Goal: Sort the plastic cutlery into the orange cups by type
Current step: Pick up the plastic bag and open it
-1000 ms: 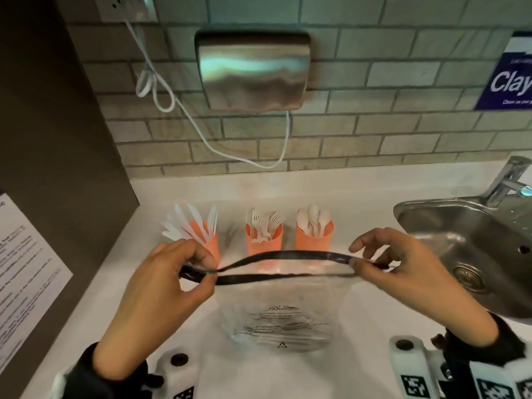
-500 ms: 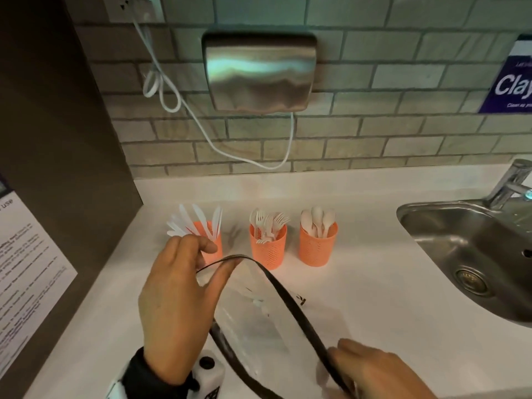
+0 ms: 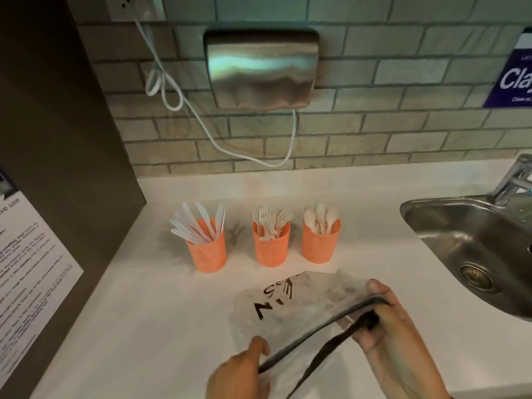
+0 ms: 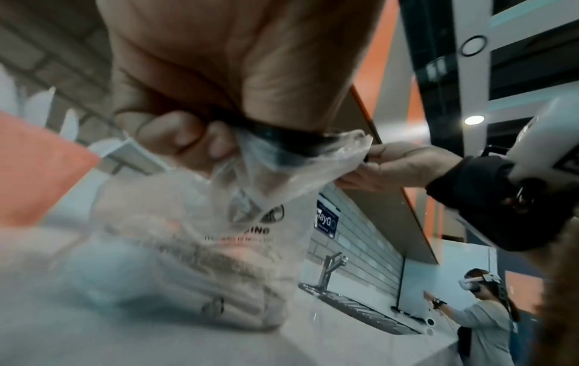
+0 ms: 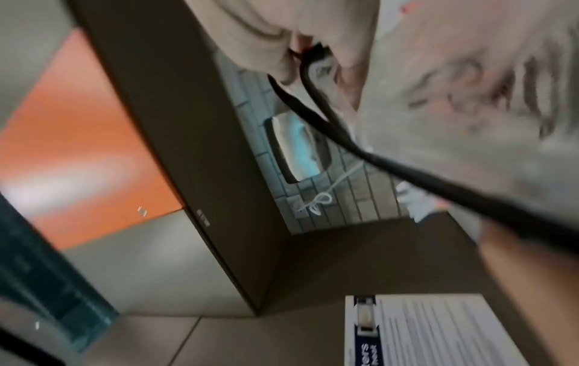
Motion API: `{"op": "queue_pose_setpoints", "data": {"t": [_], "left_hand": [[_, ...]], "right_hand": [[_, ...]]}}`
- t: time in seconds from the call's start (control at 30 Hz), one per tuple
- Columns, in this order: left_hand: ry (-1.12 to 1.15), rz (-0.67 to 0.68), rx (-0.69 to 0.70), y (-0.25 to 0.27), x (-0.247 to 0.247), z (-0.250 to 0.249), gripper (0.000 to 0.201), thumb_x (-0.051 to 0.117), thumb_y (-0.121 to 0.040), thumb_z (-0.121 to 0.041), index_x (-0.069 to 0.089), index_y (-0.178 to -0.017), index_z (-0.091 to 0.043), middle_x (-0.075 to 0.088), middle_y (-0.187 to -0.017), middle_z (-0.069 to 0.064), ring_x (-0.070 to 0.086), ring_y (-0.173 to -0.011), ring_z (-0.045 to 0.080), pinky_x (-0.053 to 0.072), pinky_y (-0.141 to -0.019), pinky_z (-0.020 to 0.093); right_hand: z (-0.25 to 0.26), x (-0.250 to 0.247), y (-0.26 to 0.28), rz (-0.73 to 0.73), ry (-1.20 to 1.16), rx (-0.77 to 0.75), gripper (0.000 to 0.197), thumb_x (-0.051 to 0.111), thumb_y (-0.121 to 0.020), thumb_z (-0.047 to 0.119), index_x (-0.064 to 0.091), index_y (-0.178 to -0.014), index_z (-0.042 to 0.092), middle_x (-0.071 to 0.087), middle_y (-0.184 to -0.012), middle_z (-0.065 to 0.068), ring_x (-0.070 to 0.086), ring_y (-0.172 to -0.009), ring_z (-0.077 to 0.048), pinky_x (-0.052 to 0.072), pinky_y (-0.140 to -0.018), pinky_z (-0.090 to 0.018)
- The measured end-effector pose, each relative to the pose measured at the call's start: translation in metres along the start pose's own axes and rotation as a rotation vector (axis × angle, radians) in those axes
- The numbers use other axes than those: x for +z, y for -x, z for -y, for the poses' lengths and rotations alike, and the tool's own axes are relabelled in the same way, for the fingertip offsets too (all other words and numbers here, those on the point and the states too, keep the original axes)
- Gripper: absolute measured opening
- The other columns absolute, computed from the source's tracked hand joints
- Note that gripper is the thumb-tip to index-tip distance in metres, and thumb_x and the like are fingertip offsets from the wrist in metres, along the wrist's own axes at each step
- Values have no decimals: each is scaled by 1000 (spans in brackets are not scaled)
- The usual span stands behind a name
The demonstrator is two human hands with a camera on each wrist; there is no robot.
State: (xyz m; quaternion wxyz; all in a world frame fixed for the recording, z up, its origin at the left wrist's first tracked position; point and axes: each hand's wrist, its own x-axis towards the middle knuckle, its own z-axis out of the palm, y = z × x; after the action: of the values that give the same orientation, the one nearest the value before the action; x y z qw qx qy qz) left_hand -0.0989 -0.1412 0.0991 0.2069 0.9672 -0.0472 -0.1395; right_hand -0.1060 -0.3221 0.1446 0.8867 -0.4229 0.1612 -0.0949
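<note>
Three orange mesh cups stand in a row on the white counter: the left cup holds white knives, the middle cup forks, the right cup spoons. In front of them lies a clear plastic bag with black print and a black zip strip. My left hand pinches the strip's near end, thumb on top. My right hand grips the far end. The left wrist view shows my fingers curled on the strip and the bag hanging below. No loose cutlery shows in the bag.
A steel sink with a faucet sits at the right. On the tiled wall hang a steel dispenser and a white cord. A dark panel with a paper notice bounds the left. Another person stands beyond the sink.
The bag, first stretched level in front of the cups, has come down onto the counter and swung to the right. Both hands moved toward me and rightward, still holding the strip.
</note>
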Motion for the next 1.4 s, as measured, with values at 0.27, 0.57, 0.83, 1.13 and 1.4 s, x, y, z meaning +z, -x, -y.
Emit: {"op": "queue_pose_setpoints", "data": {"t": [0.27, 0.57, 0.83, 1.13, 1.4], "left_hand": [[1209, -204, -234, -27, -7, 37, 21, 71, -55, -4, 71, -66, -22, 68, -62, -6, 61, -58, 12, 51, -52, 16], [1877, 81, -95, -54, -39, 13, 41, 40, -97, -33, 69, -103, -5, 71, -102, 10, 70, -78, 19, 58, -60, 25], [1169, -201, 23, -68, -25, 18, 41, 45, -90, 1, 70, -66, -18, 48, -47, -10, 39, -43, 5, 29, -42, 13], [1312, 622, -3, -42, -2, 34, 35, 80, -66, -36, 76, -90, -10, 72, -101, 8, 64, -98, 21, 48, -95, 32], [2053, 416, -30, -79, -9, 42, 47, 85, -65, -25, 70, -103, -2, 71, -106, 12, 68, -101, 20, 55, -86, 37]], "right_hand": [[-4, -24, -7, -11, 493, -247, 36, 47, -88, -11, 57, -65, 15, 42, -48, -9, 34, -35, -5, 33, -35, -12], [-28, -43, 18, 522, 1105, 208, 12, 76, -69, 47, 72, -80, 49, 72, -93, -11, 68, -89, -18, 39, -75, -12], [-8, -62, 6, 579, 480, 206, 43, 91, -52, 19, 72, -78, -9, 74, -88, -17, 70, -88, -19, 56, -74, -27], [-32, -43, -55, 246, -321, 304, 44, 95, -25, 13, 63, -54, 9, 58, -51, -2, 52, -39, -8, 49, -38, -20], [-37, -64, -48, 448, 299, 608, 29, 87, -50, 22, 67, -60, 3, 58, -50, -11, 53, -40, -15, 40, -43, -21]]}}
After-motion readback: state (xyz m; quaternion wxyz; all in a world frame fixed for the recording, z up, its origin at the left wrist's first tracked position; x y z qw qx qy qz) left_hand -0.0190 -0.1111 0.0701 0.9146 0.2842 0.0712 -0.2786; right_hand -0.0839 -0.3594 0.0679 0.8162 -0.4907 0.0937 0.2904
